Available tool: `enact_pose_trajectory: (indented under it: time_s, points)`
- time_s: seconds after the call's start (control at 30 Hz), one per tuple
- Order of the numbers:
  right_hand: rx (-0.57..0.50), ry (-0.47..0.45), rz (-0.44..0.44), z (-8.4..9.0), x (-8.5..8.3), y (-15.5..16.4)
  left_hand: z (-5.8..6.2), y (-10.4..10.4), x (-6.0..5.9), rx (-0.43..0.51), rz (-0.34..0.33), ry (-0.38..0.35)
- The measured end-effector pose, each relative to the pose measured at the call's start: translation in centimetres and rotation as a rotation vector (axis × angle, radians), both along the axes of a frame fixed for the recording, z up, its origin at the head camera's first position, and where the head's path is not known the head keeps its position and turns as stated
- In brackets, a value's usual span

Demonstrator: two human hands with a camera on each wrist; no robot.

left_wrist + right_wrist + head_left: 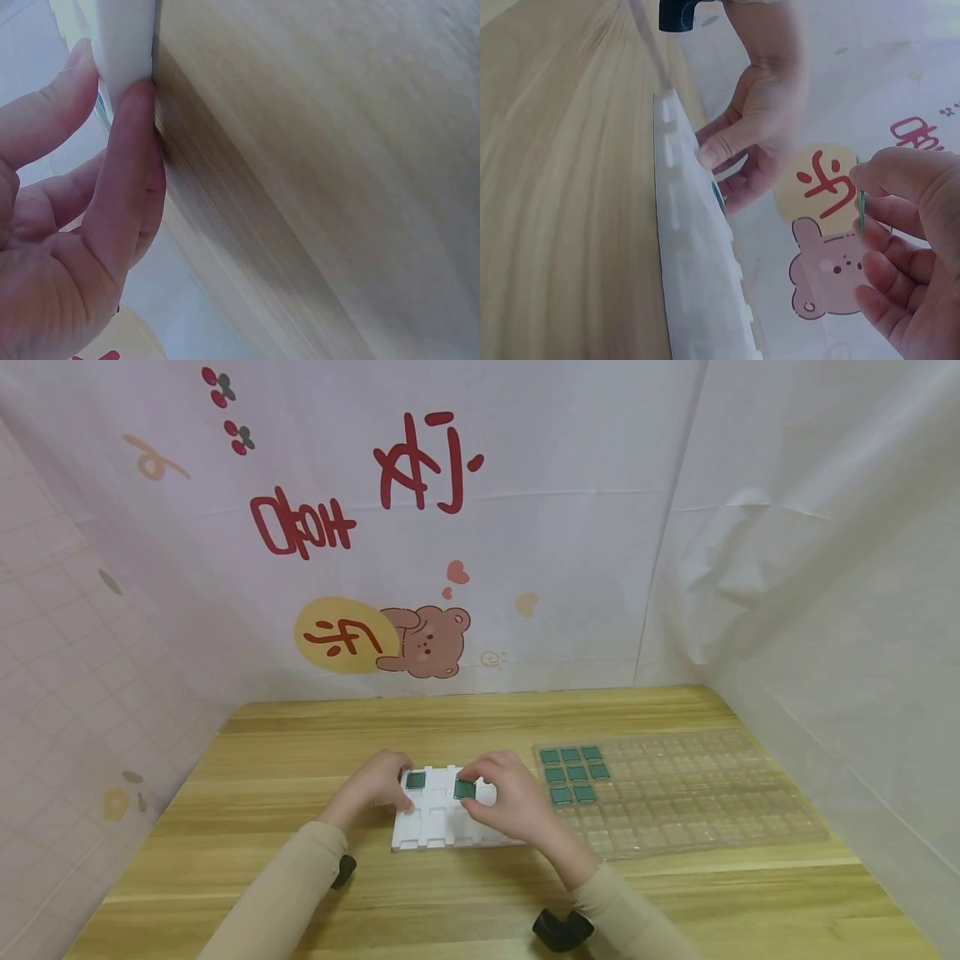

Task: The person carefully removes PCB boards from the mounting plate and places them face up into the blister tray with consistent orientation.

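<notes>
Two pale cloth backdrops wall in the scene, the rear backdrop (525,527) printed with large red characters that appear mirrored and cannot be read, a brown cartoon bear (427,643) beside a yellow oval with more red script, and small hearts. Below lies a light wooden table (480,893) with a streaked grain. To the right on it rests a clear plastic tray (697,802) of many small square pockets, with eight green squares filling its near-left corner. At the centre sits a white foam tray (442,827), smaller, with notched edges and square recesses; one dark green chip (416,780) lies in a recess at its far left. The left hand (378,787) grips the foam tray's left edge, thumb and fingers curled round it, as the left wrist view shows. The right hand (502,793) pinches a second green chip (465,788) between thumb and fingertips, just above the foam tray's upper right part; the right wrist view shows it edge-on and thin.
</notes>
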State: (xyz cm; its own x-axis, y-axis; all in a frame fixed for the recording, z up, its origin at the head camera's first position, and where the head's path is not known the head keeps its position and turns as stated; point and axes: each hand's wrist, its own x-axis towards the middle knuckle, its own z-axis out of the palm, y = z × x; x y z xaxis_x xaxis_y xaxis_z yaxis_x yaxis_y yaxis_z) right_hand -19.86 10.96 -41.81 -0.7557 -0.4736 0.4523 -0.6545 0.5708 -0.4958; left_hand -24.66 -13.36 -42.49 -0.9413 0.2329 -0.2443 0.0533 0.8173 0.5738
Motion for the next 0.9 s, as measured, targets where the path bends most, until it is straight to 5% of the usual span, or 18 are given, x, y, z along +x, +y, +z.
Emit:
enact_pose_trajectory:
  time_s: [0.9]
  points:
    - [0.015, 0.002, -0.023, -1.3, -0.5, 4.2, 0.2, 0.0, 0.2, 0.015, -0.005, -0.004]
